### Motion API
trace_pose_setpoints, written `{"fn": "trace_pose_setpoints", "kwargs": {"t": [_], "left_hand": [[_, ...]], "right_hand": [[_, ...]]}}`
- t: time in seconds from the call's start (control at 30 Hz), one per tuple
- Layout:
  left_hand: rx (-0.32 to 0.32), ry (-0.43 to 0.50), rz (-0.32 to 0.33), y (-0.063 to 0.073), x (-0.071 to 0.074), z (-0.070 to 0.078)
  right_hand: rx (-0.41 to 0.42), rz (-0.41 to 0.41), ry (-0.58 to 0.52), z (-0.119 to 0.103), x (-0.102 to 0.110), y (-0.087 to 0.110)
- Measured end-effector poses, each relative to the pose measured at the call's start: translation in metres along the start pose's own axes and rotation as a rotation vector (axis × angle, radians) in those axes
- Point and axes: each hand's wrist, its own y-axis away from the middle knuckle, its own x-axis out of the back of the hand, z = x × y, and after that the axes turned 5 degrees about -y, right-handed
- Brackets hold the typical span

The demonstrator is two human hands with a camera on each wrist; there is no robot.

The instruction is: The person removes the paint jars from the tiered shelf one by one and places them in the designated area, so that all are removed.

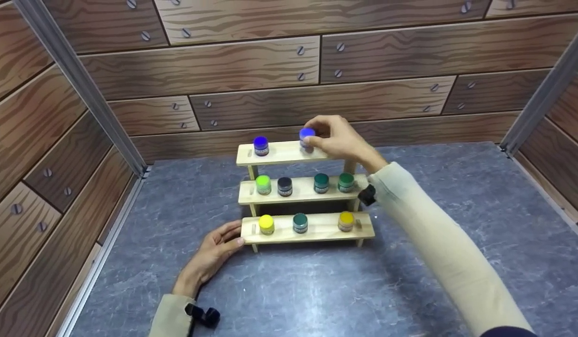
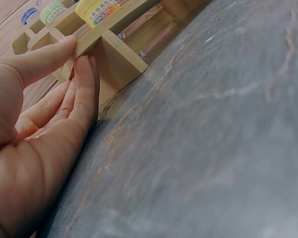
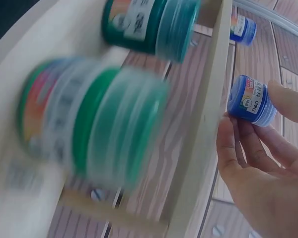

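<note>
My right hand pinches a blue-lidded paint jar between thumb and fingers. The jar is at the top tier of a three-tier wooden rack; whether its base touches the shelf I cannot tell. Another blue-lidded jar stands at that tier's left end. My left hand grips the left end of the lowest tier, thumb at the upper edge and fingers against the side below, as the left wrist view shows. A yellow jar stands close to that thumb.
Light green, black and two dark green jars stand on the middle tier. The lowest tier also bears a teal jar and an amber jar. Wood-patterned walls enclose the grey tabletop.
</note>
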Motion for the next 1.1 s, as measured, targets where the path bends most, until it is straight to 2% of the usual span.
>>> {"fn": "trace_pose_setpoints", "kwargs": {"t": [0.27,0.5,0.77,1.1], "left_hand": [[0.001,0.005,0.004,0.001,0.001,0.000],[0.004,-0.029,-0.018,0.001,0.002,0.001],[0.009,-0.031,-0.002,0.001,0.003,0.000],[0.000,-0.011,-0.008,0.000,0.001,0.000]], "right_hand": [[0.022,0.019,-0.002,0.009,0.021,0.017],[0.027,0.026,0.033,0.023,0.038,0.034],[0.000,0.066,0.055,0.036,0.057,0.051],[-0.036,0.127,0.022,0.054,0.085,0.075]]}}
